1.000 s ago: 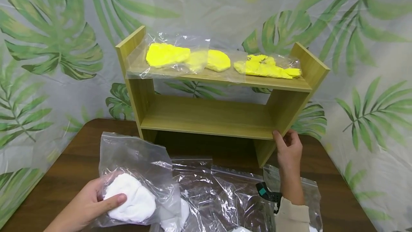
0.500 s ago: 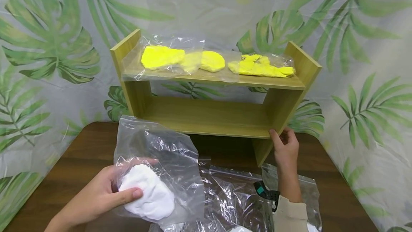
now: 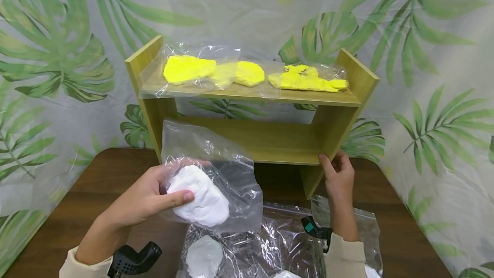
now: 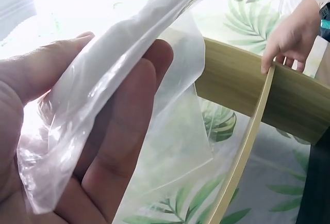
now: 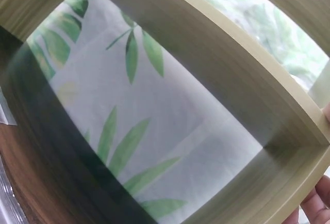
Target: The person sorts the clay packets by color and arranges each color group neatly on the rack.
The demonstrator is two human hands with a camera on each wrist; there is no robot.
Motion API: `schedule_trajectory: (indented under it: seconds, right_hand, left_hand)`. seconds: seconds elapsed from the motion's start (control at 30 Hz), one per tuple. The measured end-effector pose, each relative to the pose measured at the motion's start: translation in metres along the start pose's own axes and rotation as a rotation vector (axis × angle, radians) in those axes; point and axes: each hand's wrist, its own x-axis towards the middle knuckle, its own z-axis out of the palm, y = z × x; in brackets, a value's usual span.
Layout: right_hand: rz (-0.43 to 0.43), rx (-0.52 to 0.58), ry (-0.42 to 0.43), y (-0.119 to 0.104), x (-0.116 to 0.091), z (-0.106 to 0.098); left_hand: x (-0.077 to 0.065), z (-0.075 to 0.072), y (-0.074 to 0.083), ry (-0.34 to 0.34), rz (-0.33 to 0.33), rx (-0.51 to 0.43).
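In the head view my left hand (image 3: 148,194) grips a clear zip bag (image 3: 235,183) with a flat white clay-like lump (image 3: 200,198) inside, thumb on the near face and fingers behind. It is held up in front of the lower left part of a two-tier wooden shelf (image 3: 285,143). The left wrist view shows the bag (image 4: 116,53) edge-on between thumb and fingers. My right hand (image 3: 339,179) holds the shelf's right side panel, thumb at the front edge beside the lower board. At the right wrist view's edge, only some fingers (image 5: 317,203) show.
Several bagged yellow lumps (image 3: 189,70) lie along the top board. More clear bags with white lumps (image 3: 204,256) lie on the dark wooden table (image 3: 77,207) in front of the shelf. A leaf-print cloth (image 3: 239,7) hangs behind.
My left hand has carried the bag with the white lump up and right, from over the table to before the lower board. The right hand keeps its hold on the side panel.
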Motion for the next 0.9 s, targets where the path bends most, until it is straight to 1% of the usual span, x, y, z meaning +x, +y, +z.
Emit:
schedule_trajectory:
  seconds: [0.1, 0.17, 0.27, 0.37, 0.4, 0.47, 0.6, 0.67, 0.73, 0.9]
  right_hand:
    - [-0.004, 0.001, 0.007, 0.0, 0.0, 0.001]
    - [-0.012, 0.006, 0.011, 0.0, 0.0, 0.001]
    - [-0.018, 0.011, 0.012, -0.001, 0.0, 0.002]
    - [-0.012, 0.008, 0.013, -0.001, -0.001, 0.002]
    - [-0.007, 0.004, 0.012, 0.0, -0.001, 0.001]
    - [0.003, 0.002, 0.011, 0.0, -0.001, 0.001]
    - [0.023, 0.011, -0.001, -0.001, -0.002, 0.001]
    - [0.027, 0.021, -0.008, -0.001, -0.002, 0.0]
    - [0.028, 0.025, -0.012, -0.001, -0.002, 0.0]
    - [0.014, 0.017, -0.006, -0.001, -0.001, 0.001]
  left_hand:
    - [0.01, -0.004, -0.003, 0.012, -0.001, 0.032]
    - [0.015, -0.007, -0.005, 0.018, -0.009, 0.034]
    - [0.022, -0.011, -0.011, 0.023, 0.011, 0.057]
    - [0.029, -0.017, -0.019, 0.038, 0.008, 0.07]
    - [0.031, -0.018, -0.022, 0.04, 0.0, 0.051]
    - [0.035, -0.02, -0.027, 0.056, -0.049, 0.015]
    - [0.038, -0.023, -0.037, 0.115, -0.199, -0.022]
    - [0.038, -0.024, -0.04, 0.145, -0.273, 0.011]
    - [0.039, -0.026, -0.043, 0.159, -0.33, 0.038]
    - [0.045, -0.032, -0.045, 0.169, -0.434, 0.069]
